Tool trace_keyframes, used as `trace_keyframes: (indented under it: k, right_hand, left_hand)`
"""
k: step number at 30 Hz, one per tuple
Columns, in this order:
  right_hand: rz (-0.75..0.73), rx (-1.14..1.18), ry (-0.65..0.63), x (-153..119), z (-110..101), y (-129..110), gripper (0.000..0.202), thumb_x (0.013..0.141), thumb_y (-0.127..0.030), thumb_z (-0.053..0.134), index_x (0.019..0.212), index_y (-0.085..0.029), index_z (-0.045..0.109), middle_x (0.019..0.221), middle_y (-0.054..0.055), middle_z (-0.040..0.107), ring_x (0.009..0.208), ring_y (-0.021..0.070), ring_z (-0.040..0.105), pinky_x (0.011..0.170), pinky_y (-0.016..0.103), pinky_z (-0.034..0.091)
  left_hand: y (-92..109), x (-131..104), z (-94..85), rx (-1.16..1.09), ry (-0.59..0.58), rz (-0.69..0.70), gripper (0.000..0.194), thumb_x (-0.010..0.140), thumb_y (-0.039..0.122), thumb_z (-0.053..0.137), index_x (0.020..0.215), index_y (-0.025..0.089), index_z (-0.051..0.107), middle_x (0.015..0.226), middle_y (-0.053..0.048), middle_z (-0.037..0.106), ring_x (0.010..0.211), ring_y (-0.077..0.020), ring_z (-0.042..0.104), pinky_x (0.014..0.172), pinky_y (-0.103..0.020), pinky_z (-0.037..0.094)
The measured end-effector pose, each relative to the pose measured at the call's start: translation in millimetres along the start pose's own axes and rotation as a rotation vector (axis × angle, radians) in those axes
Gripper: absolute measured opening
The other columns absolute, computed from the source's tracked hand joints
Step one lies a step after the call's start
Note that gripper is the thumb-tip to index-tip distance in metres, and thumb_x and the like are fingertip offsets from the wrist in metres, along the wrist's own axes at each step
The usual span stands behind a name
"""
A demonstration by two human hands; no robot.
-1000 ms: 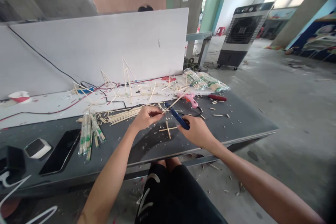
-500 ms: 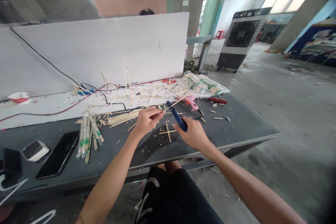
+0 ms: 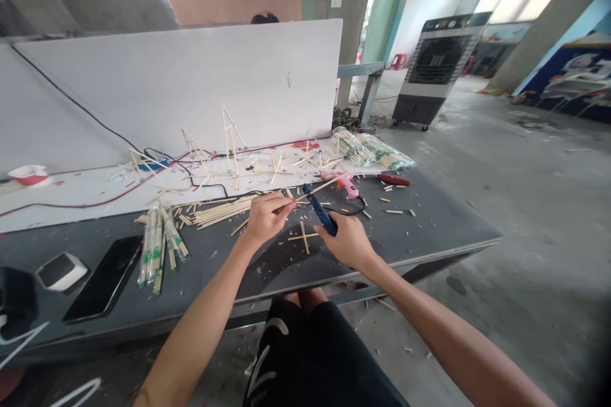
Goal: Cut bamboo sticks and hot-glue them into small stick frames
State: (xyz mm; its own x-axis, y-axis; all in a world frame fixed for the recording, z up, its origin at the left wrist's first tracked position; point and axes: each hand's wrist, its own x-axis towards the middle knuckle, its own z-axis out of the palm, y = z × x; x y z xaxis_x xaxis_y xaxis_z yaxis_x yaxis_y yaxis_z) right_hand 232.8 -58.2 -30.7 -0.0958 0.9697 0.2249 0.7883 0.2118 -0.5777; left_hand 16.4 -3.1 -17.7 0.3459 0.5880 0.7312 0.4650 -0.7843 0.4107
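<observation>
So the left hand (image 3: 270, 221) pinches a thin stick (image 3: 322, 187), palm down. Right hand (image 3: 347, 238) grips a blue cutting tool (image 3: 321, 211), reaching in over the surface's (image 3: 453, 216) front edge.

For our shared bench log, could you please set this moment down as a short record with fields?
Left hand: pinches a thin stick
Right hand: grips a blue hand tool
Contact: the tool's tip is at the stick; whether it bites is too small to tell
Nearer the person: crossed sticks on the dark tabletop
Beyond the right hand: pink glue gun, red handle
Far left: black phone, bagged sticks
</observation>
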Motion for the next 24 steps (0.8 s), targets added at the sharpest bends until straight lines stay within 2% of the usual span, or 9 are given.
trace_keyframes:
  k: [10, 13, 16, 20, 24]
  right_hand:
    - [0.094, -0.040, -0.109, 18, 11, -2, 0.026, 0.085, -0.041, 0.061, 0.069, -0.020, 0.062, 0.065, 0.005, 0.064, 0.063, 0.0202, 0.057, 0.058, 0.027, 0.031]
    - [0.083, -0.015, -0.116, 19, 7, -5, 0.024, 0.084, -0.039, 0.062, 0.070, -0.019, 0.062, 0.065, 0.005, 0.065, 0.063, 0.0197, 0.057, 0.058, 0.027, 0.032]
    - [0.053, 0.011, -0.110, 17, -2, -10, 0.025, 0.085, -0.040, 0.061, 0.072, -0.019, 0.063, 0.064, 0.004, 0.064, 0.061, 0.0193, 0.057, 0.057, 0.027, 0.032]
    - [0.000, 0.022, -0.091, 14, -11, -16, 0.024, 0.086, -0.040, 0.061, 0.077, -0.019, 0.066, 0.067, 0.004, 0.066, 0.065, 0.0202, 0.060, 0.059, 0.027, 0.032]
    - [-0.041, -0.007, -0.036, 14, -11, -17, 0.021, 0.087, -0.038, 0.060, 0.086, -0.019, 0.069, 0.073, 0.006, 0.069, 0.067, 0.0212, 0.060, 0.061, 0.027, 0.033]
  left_hand:
    - [-26, -9, 12.3, 0.158, -0.170, -0.123, 0.034, 0.102, 0.038, 0.043, 0.089, 0.018, 0.066, 0.061, 0.000, 0.061, 0.051, -0.0128, 0.052, 0.054, -0.024, 0.032]
    - [-25, -10, 14.8, 0.290, -0.144, -0.092, 0.037, 0.103, 0.037, 0.037, 0.089, 0.018, 0.066, 0.067, -0.003, 0.065, 0.055, -0.0141, 0.055, 0.055, -0.025, 0.030]
    - [-20, -8, 14.0, 0.351, -0.108, -0.080, 0.039, 0.104, 0.038, 0.034, 0.089, 0.018, 0.065, 0.063, -0.002, 0.063, 0.053, -0.0145, 0.054, 0.053, -0.026, 0.028]
    - [-13, -6, 9.7, 0.245, -0.062, -0.130, 0.041, 0.104, 0.041, 0.034, 0.083, 0.019, 0.062, 0.051, 0.002, 0.052, 0.046, -0.0130, 0.048, 0.052, -0.025, 0.028]
    - [-6, 0, 5.7, 0.090, -0.019, -0.232, 0.042, 0.103, 0.047, 0.038, 0.079, 0.019, 0.059, 0.049, 0.004, 0.044, 0.044, -0.0121, 0.043, 0.052, -0.025, 0.028]
